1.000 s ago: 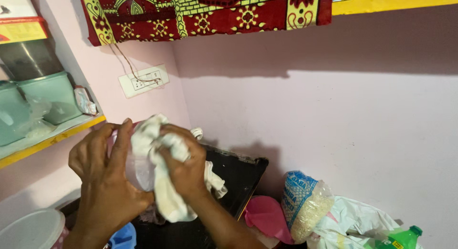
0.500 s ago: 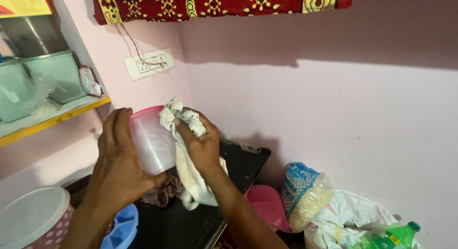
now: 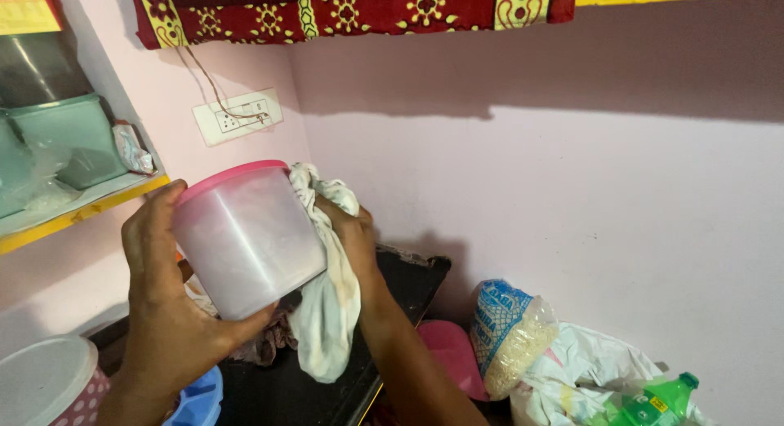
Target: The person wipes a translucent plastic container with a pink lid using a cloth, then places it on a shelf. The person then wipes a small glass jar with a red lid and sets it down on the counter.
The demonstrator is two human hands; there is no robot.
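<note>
My left hand [image 3: 167, 312] grips a translucent plastic tub with a pink rim [image 3: 249, 234], tilted with its rim up and to the left. My right hand [image 3: 355, 238] presses a stained white cloth [image 3: 331, 303] against the tub's right side; the cloth hangs down below the hand. Both hands are above a black stove top [image 3: 408, 283].
A yellow-edged shelf [image 3: 77, 214] on the left carries green tubs. A wall socket [image 3: 237, 115] is ahead. Bottom left sit a white lidded container [image 3: 45, 381] and a blue item [image 3: 200, 397]. A bag of grain [image 3: 510, 336], a pink lid [image 3: 449, 356], white plastic bags and a green bottle [image 3: 653, 401] lie right.
The tub has come out from under the cloth and tilted toward me. The cloth has slid from the tub's front to its right side. The view has shifted slightly upward.
</note>
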